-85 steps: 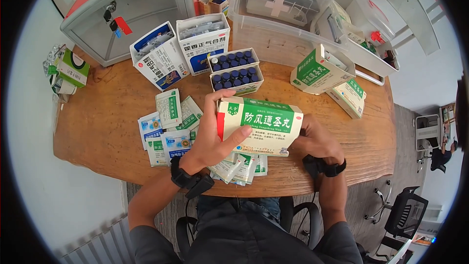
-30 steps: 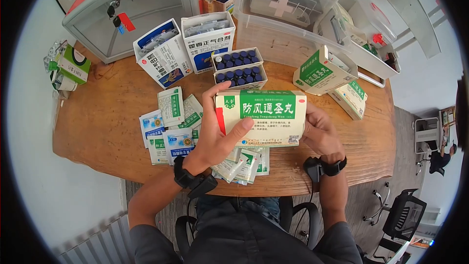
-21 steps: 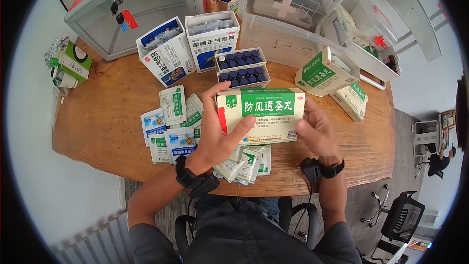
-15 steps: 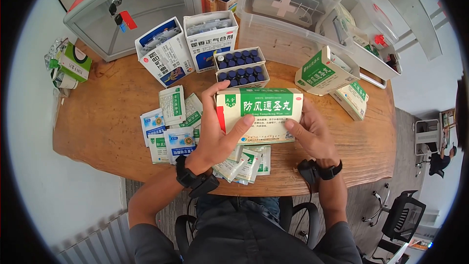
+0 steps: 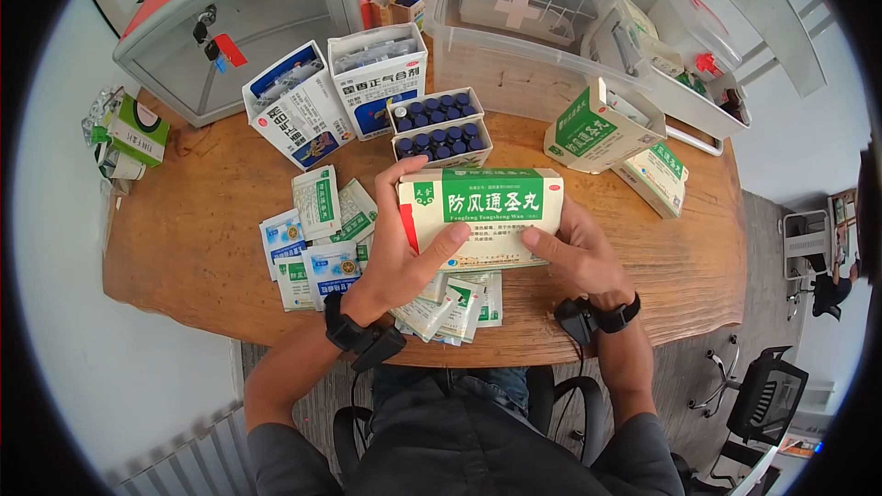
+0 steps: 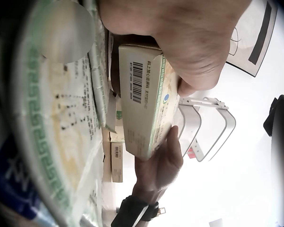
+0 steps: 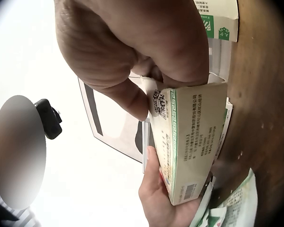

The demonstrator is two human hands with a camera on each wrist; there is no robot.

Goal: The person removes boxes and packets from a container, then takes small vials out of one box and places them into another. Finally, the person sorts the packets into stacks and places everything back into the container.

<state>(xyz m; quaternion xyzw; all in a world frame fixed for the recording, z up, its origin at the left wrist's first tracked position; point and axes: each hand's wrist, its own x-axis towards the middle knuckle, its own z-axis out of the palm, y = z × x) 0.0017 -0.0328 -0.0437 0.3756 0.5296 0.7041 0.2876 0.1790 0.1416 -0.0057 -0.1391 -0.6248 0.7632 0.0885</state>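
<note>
A cream and green medicine box [image 5: 496,207] with a red patch at its left end is held between both hands over the near part of the table. My left hand [image 5: 401,253] grips its left end, thumb across the front face. My right hand [image 5: 583,253] grips the right end, its thumb [image 5: 551,246] also on the front. In the left wrist view the box's barcoded side [image 6: 139,94] shows; in the right wrist view a printed long side [image 7: 194,137] faces the camera. Below the box lie several medicine sachets [image 5: 464,308], partly hidden by it and my left hand.
More sachets [image 5: 317,239] lie at left. Behind stand two white boxes [image 5: 299,119] of packets, two trays of blue-capped vials [image 5: 441,142], an open green and cream box [image 5: 602,133] and another lying box [image 5: 654,184]. A clear plastic bin [image 5: 514,64] and a cabinet [image 5: 239,28] line the back.
My right hand has moved from the box's right end flap to a grip with the thumb on its front face. The left hand keeps its hold; the box has tilted slightly.
</note>
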